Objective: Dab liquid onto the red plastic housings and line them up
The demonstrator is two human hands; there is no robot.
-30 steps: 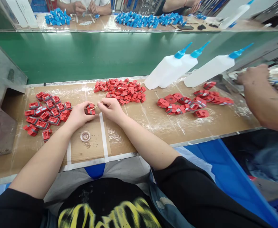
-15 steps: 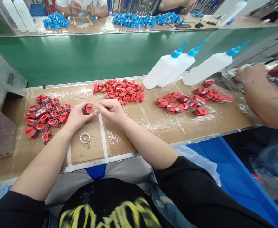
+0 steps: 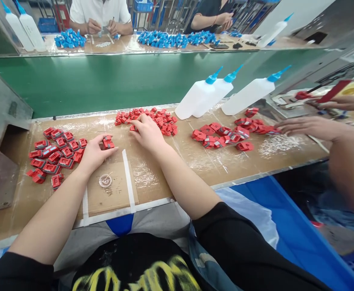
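My left hand grips a small red plastic part just above the cardboard-covered bench. To its left lies a spread group of red parts with grey inserts. My right hand reaches forward onto the near edge of the middle pile of red parts, fingers curled down on it; whether it still holds the thin stick cannot be seen. A small clear round dish sits on the taped square in front of my left hand.
Three white squeeze bottles with blue nozzles lie tilted at the back right. A third group of red parts lies right, where a co-worker's hand rests. The green conveyor belt runs behind; people work with blue parts across it.
My right hand left the part held in my left hand and moved forward to the middle pile. The left hand stays with its part. The co-worker's hand came down onto the bench.
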